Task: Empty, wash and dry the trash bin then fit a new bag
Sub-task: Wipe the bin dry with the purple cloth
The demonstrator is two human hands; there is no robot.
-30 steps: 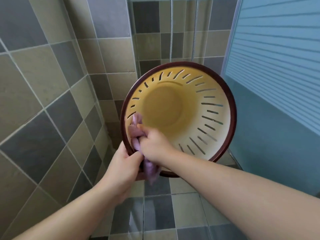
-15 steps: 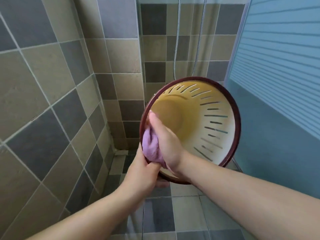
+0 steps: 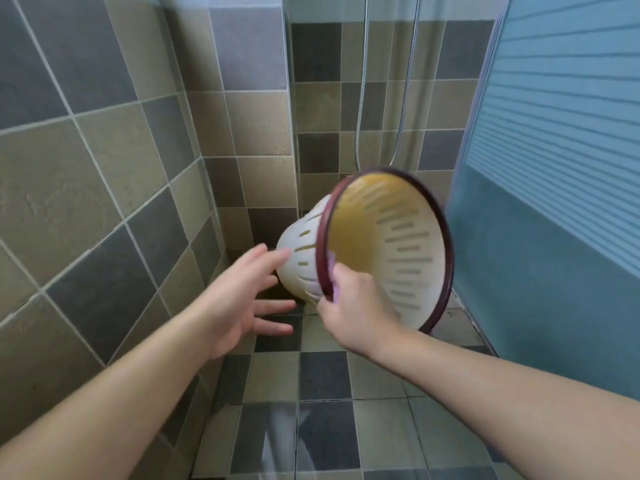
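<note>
While the tiled shower corner (image 3: 145, 174) and the frosted blue door (image 3: 554, 168) close in on either side, the trash bin (image 3: 408, 258) hangs in mid-air between them, tipped on its side with its mouth turned toward the person and its dark red rim (image 3: 446, 237) nearest the door. It looks to me like the drying step, so the bin wants a firm hold before the wiping goes on. The right hand (image 3: 356, 306) is clamped on the lower rim, pinching a lilac cloth (image 3: 333, 271) against it; only a scrap of cloth shows. The left hand (image 3: 242, 299) is spread, fingers apart, its fingertips just touching the white slotted outer wall near the base. I would settle that palm under the base, then run the cloth round the inside and along the slots, where water would linger. A one-handed rim grip might well slip over the tiled floor (image 3: 322, 375).
</note>
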